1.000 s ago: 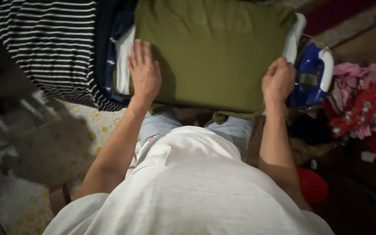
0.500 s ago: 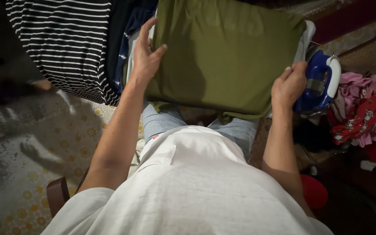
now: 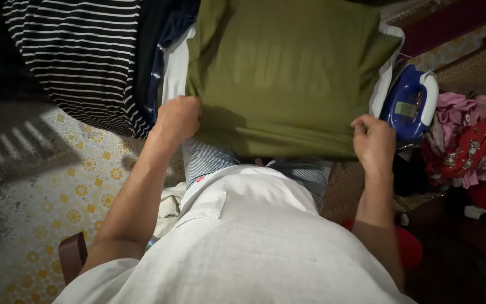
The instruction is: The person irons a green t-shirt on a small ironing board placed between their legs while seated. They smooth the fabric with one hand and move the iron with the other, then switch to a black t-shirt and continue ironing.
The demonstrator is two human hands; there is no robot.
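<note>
An olive green garment (image 3: 288,73) lies spread over a white ironing surface (image 3: 173,73) in front of me. My left hand (image 3: 178,117) is closed on the garment's near left edge. My right hand (image 3: 373,141) grips its near right corner. A blue and white iron (image 3: 410,104) rests at the right end of the surface, just beyond my right hand and not touched by it.
A black-and-white striped cloth (image 3: 80,56) and a dark blue cloth (image 3: 161,39) lie to the left of the green garment. A heap of pink and red clothes (image 3: 473,143) sits at the right. Patterned yellow floor tiles (image 3: 57,186) show at the left.
Both hands have drawn back from the top of the garment to its near edge and closed on it. The left hand was open on the cloth a second ago.
</note>
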